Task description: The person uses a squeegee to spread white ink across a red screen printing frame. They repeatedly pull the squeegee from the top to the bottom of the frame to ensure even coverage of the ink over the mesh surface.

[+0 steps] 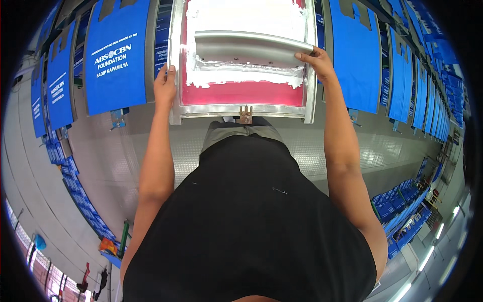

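In front of me is a screen-printing frame [246,109] with metal rails and red mesh [241,95]. White ink [251,76] is smeared across the mesh, thick and ragged along its near edge. My left hand [165,86] grips the left rail, its thumb on top and its fingers largely hidden at the outer side. A wide silver squeegee [241,46] lies crosswise inside the frame, slightly tilted down toward the right. My right hand [319,64] pinches the squeegee's right end, thumb on the near face; the other fingers are partly hidden. Ink covers the squeegee's lower edge.
Flat blue printed fabric pieces [118,55] lie in a row on the left, with more blue pieces [354,55] on the right. A metal hinge or bracket [245,115] sticks out from the frame's near rail. Stacked blue goods [402,201] stand farther off.
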Tool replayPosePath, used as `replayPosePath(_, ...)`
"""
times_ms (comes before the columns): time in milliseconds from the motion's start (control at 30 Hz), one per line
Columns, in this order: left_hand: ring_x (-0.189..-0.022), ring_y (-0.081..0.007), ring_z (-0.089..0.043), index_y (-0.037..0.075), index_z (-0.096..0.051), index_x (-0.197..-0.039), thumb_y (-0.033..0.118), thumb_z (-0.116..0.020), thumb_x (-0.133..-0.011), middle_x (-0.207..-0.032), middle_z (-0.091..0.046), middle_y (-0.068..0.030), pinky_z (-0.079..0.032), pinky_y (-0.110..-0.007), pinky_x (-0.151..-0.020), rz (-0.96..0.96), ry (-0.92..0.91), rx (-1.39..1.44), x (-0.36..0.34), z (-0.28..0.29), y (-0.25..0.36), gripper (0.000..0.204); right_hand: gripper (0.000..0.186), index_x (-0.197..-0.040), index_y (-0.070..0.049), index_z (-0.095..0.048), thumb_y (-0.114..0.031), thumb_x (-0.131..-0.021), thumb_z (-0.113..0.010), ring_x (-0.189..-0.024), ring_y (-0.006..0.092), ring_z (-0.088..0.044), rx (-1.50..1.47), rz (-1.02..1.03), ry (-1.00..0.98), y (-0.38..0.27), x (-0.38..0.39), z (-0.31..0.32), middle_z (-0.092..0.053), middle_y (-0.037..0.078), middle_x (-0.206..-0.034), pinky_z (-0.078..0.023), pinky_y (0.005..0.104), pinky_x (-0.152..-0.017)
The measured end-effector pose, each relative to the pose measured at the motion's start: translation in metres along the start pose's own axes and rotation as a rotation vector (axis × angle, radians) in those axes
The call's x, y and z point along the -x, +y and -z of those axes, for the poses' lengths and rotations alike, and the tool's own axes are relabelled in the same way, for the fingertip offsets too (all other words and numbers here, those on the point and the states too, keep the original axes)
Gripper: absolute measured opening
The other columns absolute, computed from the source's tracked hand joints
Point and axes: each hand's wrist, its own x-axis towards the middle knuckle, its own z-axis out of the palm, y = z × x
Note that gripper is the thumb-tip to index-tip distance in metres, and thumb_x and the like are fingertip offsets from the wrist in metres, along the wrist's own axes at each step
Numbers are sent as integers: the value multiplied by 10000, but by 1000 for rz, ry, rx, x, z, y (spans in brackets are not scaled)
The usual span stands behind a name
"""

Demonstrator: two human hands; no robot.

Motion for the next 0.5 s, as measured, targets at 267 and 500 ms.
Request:
replayPosePath(267,-1047,-360,-561,8,-571,-1265,405,-664,-868,-1148,-597,-204,-416,-448,-943,-447,180,-630,10,2,14,569,479,-1098,-47,-669,-203,-667,-810,-895,192,-650,627,133,-67,-20,27,3,-702,127,-954,-468,368,-877)
replayPosePath(500,-923,-325,-611,31,-656,-926,209,-740,-741,-925,-659,-144,-470,-444,-802,-742,-627,-1023,45,-36,122,269,266,-928,-103,-619,-48,-668,-630,-900,313,-630,1137,465,-2,-10,102,-59,-647,130,-795,-380,522,-982)
